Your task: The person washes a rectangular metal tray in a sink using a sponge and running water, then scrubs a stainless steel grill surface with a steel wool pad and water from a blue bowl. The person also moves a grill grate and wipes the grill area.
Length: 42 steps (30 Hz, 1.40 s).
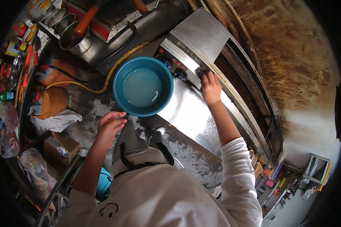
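My right hand (211, 88) grips a dark scouring pad (200, 72), probably steel wool, against the shiny metal front ledge (184, 55) of a stainless-steel cooking appliance (201, 34). Blue-rimmed knobs (179, 75) sit on the panel just beside the pad. My left hand (111, 124) is held with its fingers loosely bent and nothing in it. Its fingertips are close to the lower rim of a blue plastic basin (143, 86); whether they touch it I cannot tell. Cloudy water (142, 87) lies in the basin. What supports the basin is hidden.
A yellow hose (122, 59) runs behind the basin to orange gas cylinders (52, 100) at left. A steel pot (76, 39) with an orange-handled tool stands at upper left. Bottles and bags crowd the left shelf. A cardboard box (61, 144) is below, and a grease-stained wall (284, 51) rises at right.
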Motion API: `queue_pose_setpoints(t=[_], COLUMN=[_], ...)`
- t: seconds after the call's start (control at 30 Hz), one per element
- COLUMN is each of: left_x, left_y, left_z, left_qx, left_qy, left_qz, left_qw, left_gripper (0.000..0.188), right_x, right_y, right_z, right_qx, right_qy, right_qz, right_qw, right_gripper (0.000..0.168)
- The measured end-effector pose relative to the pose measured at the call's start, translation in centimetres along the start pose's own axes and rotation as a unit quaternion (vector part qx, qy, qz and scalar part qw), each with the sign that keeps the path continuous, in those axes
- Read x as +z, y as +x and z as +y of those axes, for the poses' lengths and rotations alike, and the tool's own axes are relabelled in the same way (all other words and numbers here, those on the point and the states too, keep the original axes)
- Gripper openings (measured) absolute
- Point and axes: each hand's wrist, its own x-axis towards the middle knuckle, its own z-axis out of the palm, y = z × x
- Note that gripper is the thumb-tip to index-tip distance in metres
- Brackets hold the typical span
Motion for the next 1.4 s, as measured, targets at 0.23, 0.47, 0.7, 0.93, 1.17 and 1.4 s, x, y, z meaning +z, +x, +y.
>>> queue_pose_setpoints(t=[0.23, 0.47, 0.7, 0.93, 1.17, 1.4], left_x=[0.9, 1.2, -1.0, -0.6, -2.6, -2.2], left_y=[0.8, 0.0, 1.3, 1.8, 3.0, 3.5], left_z=[1.3, 2.9, 2.1, 2.8, 2.4, 3.7], left_qx=[0.039, 0.058, 0.025, 0.027, 0.015, 0.017], left_qy=[-0.037, -0.026, 0.026, 0.024, 0.029, 0.048], left_qz=[-0.012, 0.000, 0.036, 0.010, 0.024, -0.009], left_qw=[0.998, 0.998, 0.999, 0.999, 0.999, 0.999], left_gripper=[0.017, 0.016, 0.016, 0.014, 0.013, 0.011], right_x=[1.8, 6.0, 0.4, -5.9, -4.9, 2.8], right_y=[4.8, 12.3, -1.9, -15.9, -10.6, 1.0], right_z=[-2.3, -7.5, 0.4, 7.3, -1.4, -13.6], right_qx=[-0.022, 0.025, 0.059, 0.170, 0.152, 0.032], right_qy=[0.029, 0.067, 0.017, -0.061, 0.069, 0.244], right_qz=[0.010, 0.032, 0.012, -0.099, -0.021, -0.092], right_qw=[0.999, 0.997, 0.998, 0.979, 0.986, 0.965], right_gripper=[0.024, 0.012, 0.025, 0.025, 0.025, 0.032])
